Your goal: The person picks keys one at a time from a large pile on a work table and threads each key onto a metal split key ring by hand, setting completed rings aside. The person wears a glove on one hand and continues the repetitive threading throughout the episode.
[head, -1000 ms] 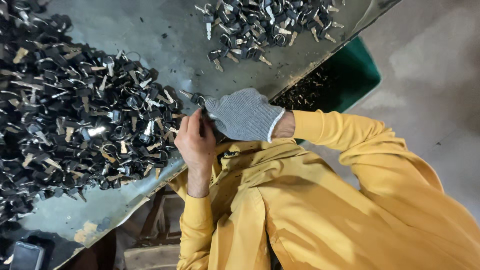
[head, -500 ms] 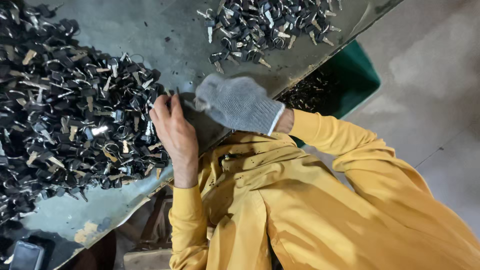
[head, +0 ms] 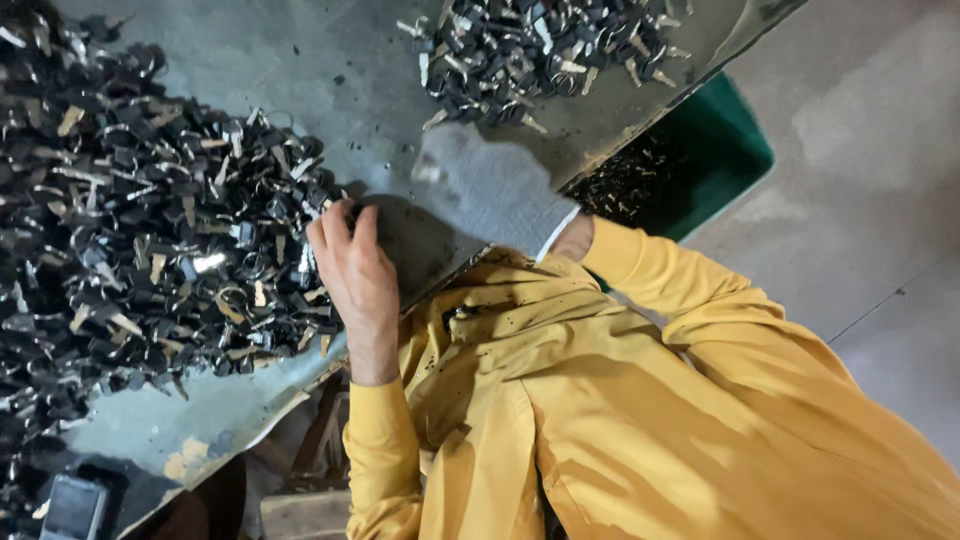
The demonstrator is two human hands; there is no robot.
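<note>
Large heap of dark small metal parts (head: 130, 230) covers left part of grey metal table (head: 250, 70), running past frame edge. Dark flat object (head: 72, 505) at bottom left corner, cut off, kind unclear. Left hand (head: 355, 270), bare, rests at right edge of heap; fingers close together, tips on parts, grip not visible. Right hand (head: 490, 185) in grey knit glove, blurred, flat over bare table; fingers cannot tell. Smaller pile of same parts (head: 540, 50) above it. Green bin (head: 715, 160) under table edge, partly hidden.

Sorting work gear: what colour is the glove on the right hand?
Grey knit with a white cuff; the glove is blurred in the head view.
</note>
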